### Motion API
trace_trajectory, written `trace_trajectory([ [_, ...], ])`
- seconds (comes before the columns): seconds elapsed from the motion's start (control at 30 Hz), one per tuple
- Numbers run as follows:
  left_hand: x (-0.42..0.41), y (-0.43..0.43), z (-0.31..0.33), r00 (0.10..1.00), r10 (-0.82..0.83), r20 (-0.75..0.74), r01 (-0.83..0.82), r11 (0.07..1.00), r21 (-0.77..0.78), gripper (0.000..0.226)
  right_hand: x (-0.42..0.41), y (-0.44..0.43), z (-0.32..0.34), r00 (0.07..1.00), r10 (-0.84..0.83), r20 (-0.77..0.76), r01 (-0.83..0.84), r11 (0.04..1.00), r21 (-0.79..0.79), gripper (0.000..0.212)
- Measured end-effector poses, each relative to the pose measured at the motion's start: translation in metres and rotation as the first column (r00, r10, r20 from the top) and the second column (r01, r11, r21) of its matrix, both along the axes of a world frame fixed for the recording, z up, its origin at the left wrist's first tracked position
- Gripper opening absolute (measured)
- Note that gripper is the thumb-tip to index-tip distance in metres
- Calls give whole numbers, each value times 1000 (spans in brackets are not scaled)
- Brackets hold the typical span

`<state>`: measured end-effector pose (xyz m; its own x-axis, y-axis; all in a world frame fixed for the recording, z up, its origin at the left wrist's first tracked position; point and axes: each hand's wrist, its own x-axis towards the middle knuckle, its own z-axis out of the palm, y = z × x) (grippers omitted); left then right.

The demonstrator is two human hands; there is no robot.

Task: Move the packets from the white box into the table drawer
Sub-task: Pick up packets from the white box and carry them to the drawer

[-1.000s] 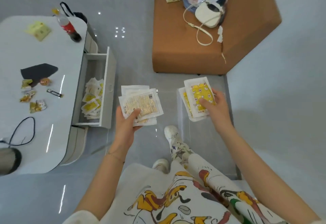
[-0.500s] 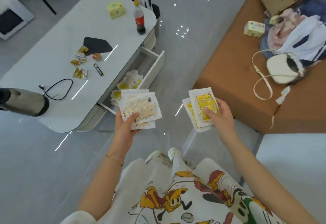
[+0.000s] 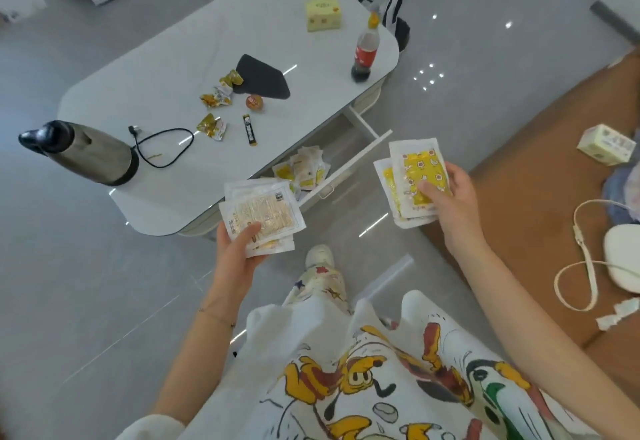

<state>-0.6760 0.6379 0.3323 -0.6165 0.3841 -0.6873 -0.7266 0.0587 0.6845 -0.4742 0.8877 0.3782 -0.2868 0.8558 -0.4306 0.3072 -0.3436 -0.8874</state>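
Person with a stack of packets in each hand has turned to face the table (image 3: pixel 194 69), bringing its open drawer (image 3: pixel 356 159) on the near edge just beyond both stacks; the drop looks close. The left hand (image 3: pixel 235 256) grips the pale stack (image 3: pixel 263 213), fingers (image 3: pixel 246 232) curled round it; the right hand (image 3: pixel 450 204) pinches the yellow stack (image 3: pixel 415 173) likewise. Other packets (image 3: pixel 301 169) already lie in the drawer.
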Motion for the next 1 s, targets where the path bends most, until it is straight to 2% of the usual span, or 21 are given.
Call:
trace_trajectory([
  [0.23, -50, 39, -12, 994, 84, 68, -85, 996, 7, 46, -55, 43, -13, 999, 14, 37, -13, 999, -35, 47],
  [0.37, -71, 53, -11, 997, 64, 46, -63, 998, -31, 42, -83, 63, -22, 998, 16, 60, -12, 998, -62, 45],
  [0.5, -87, 58, -15, 998, 65, 20, -63, 996, -66, 49, -110, 79, -37, 996, 22, 84, -13, 994, -109, 44],
  [0.67, -95, 58, -43, 996, 85, 27, -82, 991, -109, 51, -141, 100, -80, 962, 163, 219, -149, 986, -80, 45],
  [0.83, -96, 72, -117, 979, 157, 131, -128, 970, -208, 45, -173, 137, -161, 912, 267, 311, -226, 960, -164, 46],
  [1.0, -104, 104, -254, 946, 193, 260, -116, 952, -282, 45, -219, 180, -293, 862, 333, 382, -279, 941, -191, 46],
])
